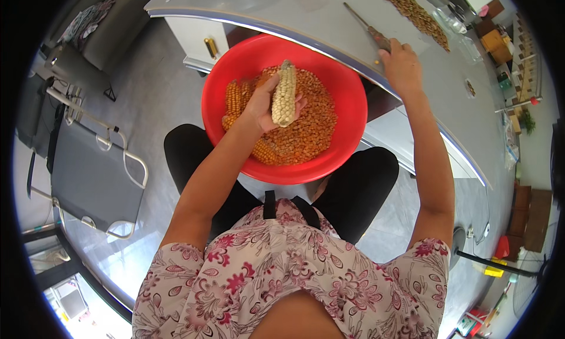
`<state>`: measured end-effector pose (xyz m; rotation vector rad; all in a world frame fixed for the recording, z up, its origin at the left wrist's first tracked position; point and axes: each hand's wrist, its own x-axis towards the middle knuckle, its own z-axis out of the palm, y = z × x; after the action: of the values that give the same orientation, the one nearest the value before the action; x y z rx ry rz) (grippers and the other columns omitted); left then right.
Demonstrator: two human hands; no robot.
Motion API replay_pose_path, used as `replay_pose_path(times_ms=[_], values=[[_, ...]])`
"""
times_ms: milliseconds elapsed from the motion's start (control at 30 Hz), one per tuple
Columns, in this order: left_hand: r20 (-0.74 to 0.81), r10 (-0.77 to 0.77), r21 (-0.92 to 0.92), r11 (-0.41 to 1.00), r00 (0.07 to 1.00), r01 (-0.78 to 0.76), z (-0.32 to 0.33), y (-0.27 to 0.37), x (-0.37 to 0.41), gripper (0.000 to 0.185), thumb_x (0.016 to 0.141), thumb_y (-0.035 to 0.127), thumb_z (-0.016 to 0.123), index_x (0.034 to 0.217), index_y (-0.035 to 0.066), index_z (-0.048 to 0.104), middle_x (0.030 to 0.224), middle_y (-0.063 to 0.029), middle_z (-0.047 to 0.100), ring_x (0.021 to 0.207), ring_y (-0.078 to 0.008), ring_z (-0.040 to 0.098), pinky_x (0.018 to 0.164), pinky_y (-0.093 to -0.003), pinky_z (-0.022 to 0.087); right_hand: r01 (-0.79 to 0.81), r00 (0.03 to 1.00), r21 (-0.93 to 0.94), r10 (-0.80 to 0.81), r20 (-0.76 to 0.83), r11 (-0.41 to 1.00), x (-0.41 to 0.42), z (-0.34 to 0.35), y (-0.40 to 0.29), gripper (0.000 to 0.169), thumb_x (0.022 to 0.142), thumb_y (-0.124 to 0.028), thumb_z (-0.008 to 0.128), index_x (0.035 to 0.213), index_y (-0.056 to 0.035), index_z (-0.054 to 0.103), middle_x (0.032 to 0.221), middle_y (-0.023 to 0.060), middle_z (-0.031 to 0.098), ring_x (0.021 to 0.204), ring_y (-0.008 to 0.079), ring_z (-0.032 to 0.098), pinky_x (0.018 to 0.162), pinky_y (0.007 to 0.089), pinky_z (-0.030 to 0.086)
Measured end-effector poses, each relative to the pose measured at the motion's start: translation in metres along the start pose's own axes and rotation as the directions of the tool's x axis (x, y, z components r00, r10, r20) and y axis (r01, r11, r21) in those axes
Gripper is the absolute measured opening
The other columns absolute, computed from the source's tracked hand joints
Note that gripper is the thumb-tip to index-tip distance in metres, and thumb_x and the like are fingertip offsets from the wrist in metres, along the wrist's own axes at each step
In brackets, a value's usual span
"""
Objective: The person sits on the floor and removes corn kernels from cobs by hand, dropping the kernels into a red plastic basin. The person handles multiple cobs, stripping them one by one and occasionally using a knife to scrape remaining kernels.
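My left hand [264,107] holds a pale cream corn cob [284,96] nearly upright, above a red plastic basin [353,114]. Whether kernels still cover that cob is hard to tell. Loose orange corn kernels [315,127] fill much of the basin. Several yellow-orange ears of corn [233,98] lie along its left side, partly hidden by my left hand and forearm. Over on the grey tabletop, my right hand [402,67] has its fingers around the handle end of a screwdriver [373,32]. The screwdriver's thin shaft points away to the upper left.
The tabletop's edge [282,28] overhangs the basin's far rim. A band of brown dried pieces [412,14] lies farther back, beside clear plastic containers [470,50]. My bent knees flank the basin. To the left stands a grey folding lounger [95,175] with a metal frame.
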<state>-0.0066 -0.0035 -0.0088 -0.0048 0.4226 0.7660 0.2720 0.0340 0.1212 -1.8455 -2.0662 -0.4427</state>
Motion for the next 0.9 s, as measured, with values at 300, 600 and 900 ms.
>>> replay_pose_path(times_ms=[300, 600, 900], values=[[-0.207, 0.245, -0.002, 0.968, 0.947, -0.251, -0.005, 0.003, 0.005, 0.043, 0.091, 0.048, 0.046, 0.111, 0.009, 0.048, 0.095, -0.0154, 0.052, 0.082, -0.0272, 0.055, 0.066, -0.0387, 0.052, -0.279, 0.938, 0.681, 0.04, 0.345, 0.677, -0.089, -0.044, -0.054, 0.027, 0.08, -0.014, 0.057, 0.101, 0.001, 0.05, 0.072, 0.0147, 0.058, 0.064, 0.0202, 0.057, 0.062, 0.0334, 0.046], [-0.287, 0.375, 0.025, 0.923, 0.882, -0.384, -0.011, 0.007, 0.012, 0.036, 0.092, 0.044, 0.044, 0.104, 0.01, 0.048, 0.085, -0.0124, 0.052, 0.074, -0.0253, 0.053, 0.062, -0.0408, 0.05, -0.227, 0.934, 0.83, -0.128, 0.334, 0.509, -0.196, -0.028, -0.083, 0.035, 0.085, -0.006, 0.06, 0.117, 0.0036, 0.052, 0.097, 0.0172, 0.064, 0.086, 0.0211, 0.064, 0.075, 0.0262, 0.049], [-0.354, 0.413, 0.065, 0.906, 0.839, -0.418, -0.009, 0.006, 0.011, 0.039, 0.093, 0.048, 0.04, 0.101, 0.012, 0.051, 0.078, -0.0097, 0.053, 0.069, -0.0242, 0.054, 0.059, -0.0393, 0.048, -0.056, 0.973, 0.794, -0.145, 0.179, 0.605, -0.202, -0.011, -0.093, 0.036, 0.081, -0.005, 0.062, 0.116, -0.0008, 0.056, 0.079, 0.0152, 0.062, 0.064, 0.0265, 0.062, 0.057, 0.0317, 0.049]])
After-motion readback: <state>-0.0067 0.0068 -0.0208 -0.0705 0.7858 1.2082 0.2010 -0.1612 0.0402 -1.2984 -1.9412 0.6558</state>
